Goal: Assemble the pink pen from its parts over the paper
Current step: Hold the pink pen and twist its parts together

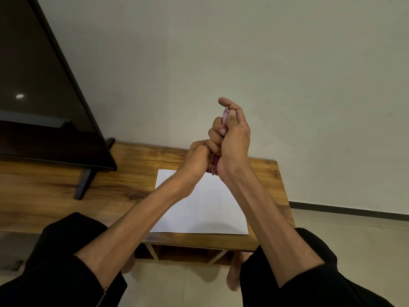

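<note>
Pink pen (225,117) stands upright, gripped by the right hand (234,138) above and left hand (198,157) below, over the paper (205,209).

no legible text, pen perhaps too blurred

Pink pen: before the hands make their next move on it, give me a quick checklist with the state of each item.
1. Right hand grips the pink pen: ok.
2. Left hand grips the pen's lower end: ok, though its fingers hide the contact.
3. Pen held above the paper: ok.
4. Tip end pointing down, showing below the hands: ok.
5. Barrel joint fully closed: cannot tell, hidden by the fingers.
6. Loose parts left on the paper: none visible, ok.
</note>
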